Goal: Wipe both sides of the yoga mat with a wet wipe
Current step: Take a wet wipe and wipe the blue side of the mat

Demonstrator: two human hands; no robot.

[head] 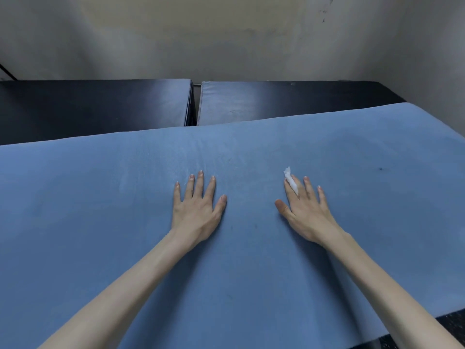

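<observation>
The blue yoga mat (100, 222) lies spread out flat and fills most of the view. My left hand (198, 205) presses flat on its middle, fingers straight and spread, holding nothing. My right hand (305, 210) also lies flat on the mat a little to the right. A small crumpled white wet wipe (292, 181) is pinched between its index and middle fingers and sticks out past the fingertips. A small dark speck shows on the mat at the right.
Two black padded mats (100, 104) (289, 102) lie side by side just beyond the yoga mat's far edge, against a pale wall (226, 34). Dark speckled floor (450, 323) shows at the lower right corner.
</observation>
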